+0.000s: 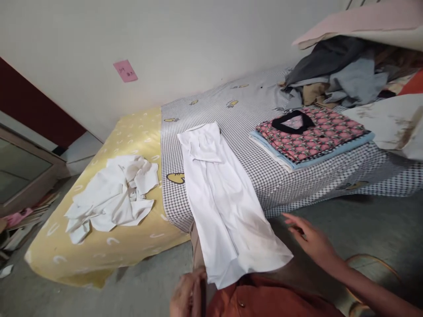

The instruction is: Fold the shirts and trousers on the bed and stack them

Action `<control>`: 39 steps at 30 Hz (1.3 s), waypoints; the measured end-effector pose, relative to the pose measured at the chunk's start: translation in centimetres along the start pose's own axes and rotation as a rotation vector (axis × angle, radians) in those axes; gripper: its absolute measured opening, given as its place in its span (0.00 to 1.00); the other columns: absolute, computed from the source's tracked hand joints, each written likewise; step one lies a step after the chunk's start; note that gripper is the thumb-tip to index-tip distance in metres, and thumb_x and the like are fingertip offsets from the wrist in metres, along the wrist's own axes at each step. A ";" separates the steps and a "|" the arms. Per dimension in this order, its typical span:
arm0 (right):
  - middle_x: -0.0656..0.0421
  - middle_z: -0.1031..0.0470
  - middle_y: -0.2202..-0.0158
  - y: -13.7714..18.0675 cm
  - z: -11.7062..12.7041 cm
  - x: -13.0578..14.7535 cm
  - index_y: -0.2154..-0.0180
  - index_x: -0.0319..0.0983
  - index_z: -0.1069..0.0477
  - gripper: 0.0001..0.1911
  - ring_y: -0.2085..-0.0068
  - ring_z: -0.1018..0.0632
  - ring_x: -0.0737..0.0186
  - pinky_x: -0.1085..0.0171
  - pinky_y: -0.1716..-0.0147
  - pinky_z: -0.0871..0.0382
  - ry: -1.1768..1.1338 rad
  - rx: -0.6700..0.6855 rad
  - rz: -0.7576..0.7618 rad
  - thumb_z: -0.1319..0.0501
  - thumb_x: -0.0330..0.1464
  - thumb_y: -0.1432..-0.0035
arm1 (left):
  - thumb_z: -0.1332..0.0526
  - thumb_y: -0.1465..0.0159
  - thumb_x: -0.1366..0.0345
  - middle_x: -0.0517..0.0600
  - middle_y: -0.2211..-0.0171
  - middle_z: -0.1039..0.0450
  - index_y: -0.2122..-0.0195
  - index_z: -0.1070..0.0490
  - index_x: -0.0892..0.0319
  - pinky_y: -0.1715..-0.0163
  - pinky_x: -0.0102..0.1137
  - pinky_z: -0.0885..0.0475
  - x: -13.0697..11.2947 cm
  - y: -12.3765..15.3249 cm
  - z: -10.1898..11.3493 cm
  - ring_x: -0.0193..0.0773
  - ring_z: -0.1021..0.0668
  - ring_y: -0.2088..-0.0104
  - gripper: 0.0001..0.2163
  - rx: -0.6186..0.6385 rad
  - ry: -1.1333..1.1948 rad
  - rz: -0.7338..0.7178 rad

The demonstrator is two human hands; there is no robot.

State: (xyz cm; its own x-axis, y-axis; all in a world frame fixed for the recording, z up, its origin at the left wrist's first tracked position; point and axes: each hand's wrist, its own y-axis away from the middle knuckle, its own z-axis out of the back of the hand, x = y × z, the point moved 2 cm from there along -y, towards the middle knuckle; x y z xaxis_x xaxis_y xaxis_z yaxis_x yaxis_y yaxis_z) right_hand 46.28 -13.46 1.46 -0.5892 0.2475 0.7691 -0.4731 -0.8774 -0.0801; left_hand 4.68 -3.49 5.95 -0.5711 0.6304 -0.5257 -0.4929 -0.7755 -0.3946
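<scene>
A long white garment (228, 207) lies lengthwise from the checked sheet over the bed's front edge and onto my lap. Its far end has a sleeve or flap folded across it. My left hand (187, 294) is beside the garment's near left corner, blurred, its fingers curled and partly hidden; whether it grips anything does not show. To the right of the hem, my right hand (307, 240) hovers apart from the cloth, fingers loosely spread and holding nothing.
A crumpled white garment (114, 193) lies on the yellow sheet (139, 246) at left. Folded clothes with a pink patterned top (324, 134) rest on the checked sheet (205, 105). Behind them is a heap of clothes (350, 70). A pink paper (125, 71) is on the wall.
</scene>
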 end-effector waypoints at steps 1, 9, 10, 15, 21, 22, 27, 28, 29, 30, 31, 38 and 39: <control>0.49 0.21 0.50 -0.2 -0.5 -0.5 0.41 0.43 0.29 0.25 0.55 0.17 0.50 0.50 0.54 0.21 0.090 -0.030 0.092 0.47 0.34 0.38 | 0.47 0.29 0.66 0.49 0.62 0.16 0.52 0.25 0.52 0.63 0.27 0.22 0.5 -0.4 0.4 0.36 0.16 0.63 0.11 -0.051 -0.030 0.087; 0.53 0.34 0.34 -1.1 -2.7 2.2 0.35 0.53 0.36 0.31 0.35 0.31 0.48 0.42 0.38 0.35 0.421 -0.081 0.467 0.51 0.24 0.34 | 0.45 0.31 0.72 0.63 0.37 0.35 0.34 0.37 0.51 0.41 0.52 0.30 0.8 -6.4 -0.7 0.52 0.29 0.37 0.25 -0.117 -0.580 -0.048; 0.54 0.35 0.33 -1.2 -2.5 2.9 0.35 0.54 0.37 0.31 0.34 0.33 0.47 0.41 0.36 0.38 0.432 -0.077 0.475 0.50 0.24 0.34 | 0.45 0.31 0.74 0.62 0.35 0.37 0.32 0.40 0.48 0.38 0.53 0.34 0.7 -6.9 -1.0 0.52 0.33 0.34 0.27 -0.064 -0.619 -0.106; 0.61 0.36 0.31 -1.5 -1.8 5.8 0.35 0.62 0.37 0.37 0.29 0.41 0.51 0.39 0.32 0.49 0.461 0.059 0.599 0.47 0.18 0.35 | 0.42 0.33 0.74 0.57 0.32 0.38 0.31 0.41 0.43 0.30 0.59 0.52 0.4 -8.6 -0.8 0.54 0.53 0.26 0.30 0.013 -0.747 -0.323; 0.64 0.36 0.31 -2.3 -1.6 6.8 0.36 0.61 0.37 0.36 0.27 0.47 0.50 0.33 0.33 0.52 0.470 0.278 0.740 0.45 0.19 0.36 | 0.45 0.30 0.69 0.46 0.28 0.43 0.33 0.40 0.46 0.28 0.59 0.66 -1.6 -9.6 0.0 0.45 0.51 0.26 0.25 0.296 -0.708 -0.648; 0.64 0.35 0.32 -2.4 -1.5 6.9 0.35 0.61 0.38 0.36 0.27 0.47 0.51 0.33 0.33 0.52 0.458 0.302 0.763 0.45 0.19 0.35 | 0.47 0.29 0.70 0.47 0.29 0.42 0.33 0.39 0.47 0.28 0.59 0.65 -1.9 -9.7 0.1 0.43 0.47 0.27 0.24 0.324 -0.685 -0.659; 0.63 0.29 0.36 -3.2 -1.6 7.1 0.37 0.57 0.34 0.28 0.31 0.36 0.57 0.41 0.31 0.48 0.324 0.420 0.828 0.45 0.24 0.32 | 0.46 0.28 0.69 0.48 0.40 0.24 0.41 0.30 0.55 0.26 0.52 0.60 -2.1 -10.0 -0.1 0.39 0.28 0.37 0.16 0.299 -0.494 -0.627; 0.62 0.28 0.37 -3.4 -1.6 7.2 0.39 0.56 0.31 0.26 0.32 0.34 0.58 0.43 0.31 0.47 0.293 0.433 0.813 0.45 0.26 0.31 | 0.45 0.28 0.69 0.48 0.43 0.22 0.44 0.28 0.56 0.26 0.51 0.58 -2.0 -10.0 -0.2 0.40 0.25 0.39 0.15 0.273 -0.453 -0.610; 0.61 0.26 0.38 -3.6 -1.7 7.2 0.41 0.54 0.28 0.23 0.33 0.32 0.58 0.43 0.31 0.47 0.262 0.441 0.787 0.45 0.27 0.31 | 0.45 0.29 0.69 0.48 0.45 0.21 0.46 0.26 0.57 0.27 0.51 0.57 -2.0 -10.1 -0.4 0.40 0.24 0.40 0.13 0.251 -0.415 -0.593; 0.61 0.25 0.40 -3.8 -1.8 7.3 0.43 0.53 0.26 0.21 0.35 0.30 0.58 0.44 0.31 0.47 0.231 0.449 0.756 0.45 0.28 0.31 | 0.45 0.29 0.70 0.49 0.46 0.20 0.47 0.25 0.57 0.27 0.51 0.55 -1.9 -10.1 -0.6 0.41 0.23 0.41 0.13 0.237 -0.379 -0.579; 0.60 0.23 0.41 -4.0 -1.8 7.5 0.45 0.53 0.24 0.20 0.36 0.29 0.58 0.43 0.31 0.48 0.199 0.457 0.726 0.45 0.28 0.31 | 0.45 0.29 0.72 0.49 0.47 0.19 0.49 0.24 0.56 0.27 0.52 0.54 -1.9 -10.2 -0.7 0.41 0.22 0.42 0.13 0.229 -0.346 -0.565; 0.60 0.19 0.47 -6.2 0.2 11.0 0.55 0.51 0.19 0.18 0.34 0.31 0.54 0.38 0.33 0.50 0.113 0.621 0.575 0.44 0.26 0.37 | 0.46 0.32 0.76 0.45 0.54 0.16 0.57 0.22 0.52 0.28 0.56 0.51 -1.1 -11.5 -0.6 0.38 0.17 0.50 0.15 0.228 -0.079 -0.417; 0.61 0.19 0.47 -6.8 0.8 11.6 0.57 0.51 0.19 0.18 0.33 0.32 0.53 0.37 0.33 0.51 0.102 0.643 0.558 0.44 0.26 0.38 | 0.45 0.32 0.75 0.46 0.54 0.16 0.56 0.22 0.52 0.28 0.56 0.50 -1.0 -12.1 -0.3 0.38 0.17 0.50 0.15 0.277 -0.038 -0.397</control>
State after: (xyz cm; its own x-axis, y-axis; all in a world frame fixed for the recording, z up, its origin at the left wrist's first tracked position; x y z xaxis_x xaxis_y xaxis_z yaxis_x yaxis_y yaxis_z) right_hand 43.13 -4.94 11.44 -0.6960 -0.2815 0.6605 0.3492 -0.9365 -0.0310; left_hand 11.43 5.24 11.03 -0.3250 0.8805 -0.3452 -0.8306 -0.4403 -0.3410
